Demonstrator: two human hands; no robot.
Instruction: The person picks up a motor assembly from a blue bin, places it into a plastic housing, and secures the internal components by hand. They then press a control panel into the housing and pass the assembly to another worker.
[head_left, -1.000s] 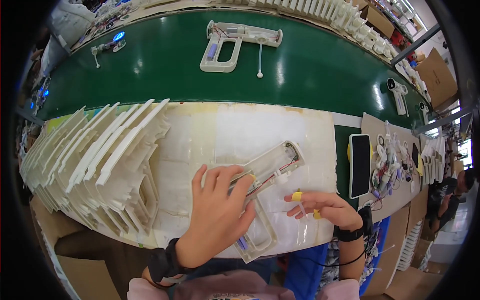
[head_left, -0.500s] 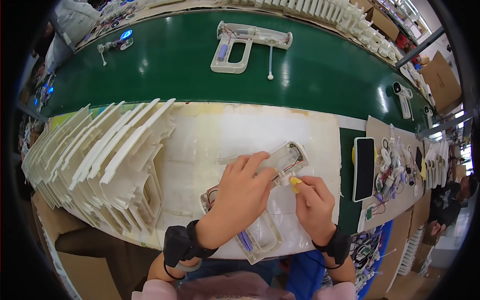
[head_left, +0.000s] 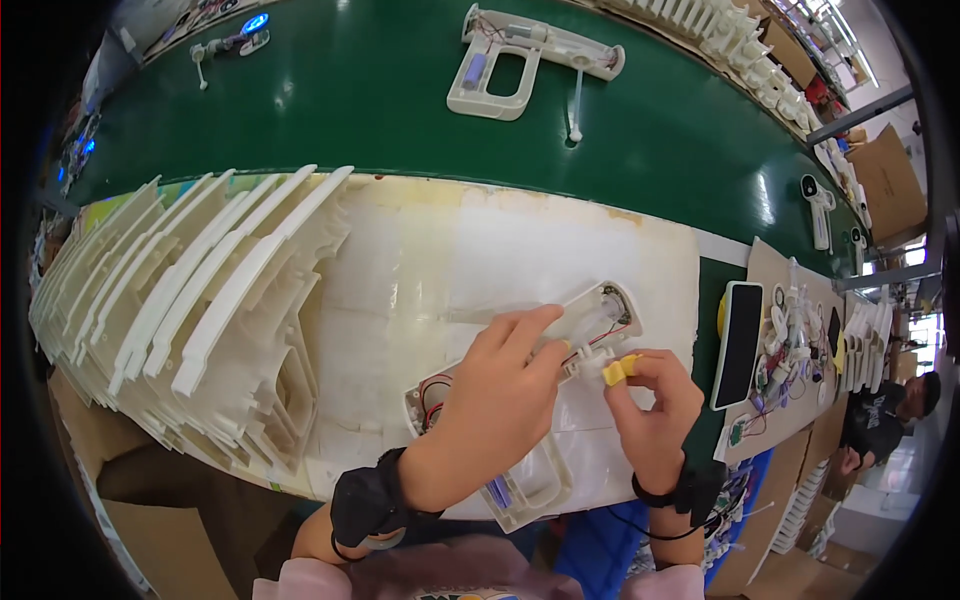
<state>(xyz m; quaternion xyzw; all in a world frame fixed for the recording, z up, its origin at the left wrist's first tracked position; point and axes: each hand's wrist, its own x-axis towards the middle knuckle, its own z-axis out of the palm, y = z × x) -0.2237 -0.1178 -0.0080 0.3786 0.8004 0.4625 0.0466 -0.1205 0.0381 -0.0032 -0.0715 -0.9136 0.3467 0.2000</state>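
A white handle-shaped plastic housing half (head_left: 553, 478) lies on the white work surface, with red wires (head_left: 432, 395) and a purple cylindrical cell (head_left: 499, 490) inside. My left hand (head_left: 500, 400) lies across its middle and holds it, fingers curled. Just right of a small white fitting (head_left: 590, 362) on the housing, my right hand (head_left: 655, 405) is closed in a pinch, thumb against forefinger. Yellow coverings (head_left: 619, 370) show at those fingertips. Whatever sits between them, if anything, is too small to make out.
A row of stacked white housing shells (head_left: 215, 310) stands left. Beyond, a green belt (head_left: 330, 110) carries another wired housing (head_left: 525, 60) and a blue-lit part (head_left: 240, 38). At right lie a phone (head_left: 737, 345) and cardboard (head_left: 805, 370) with wired parts. A person (head_left: 880, 420) sits far right.
My right hand has drawn back slightly to the right from the white fitting, its fingertips still together. My left hand stays on the housing. The whole view has shifted a little.
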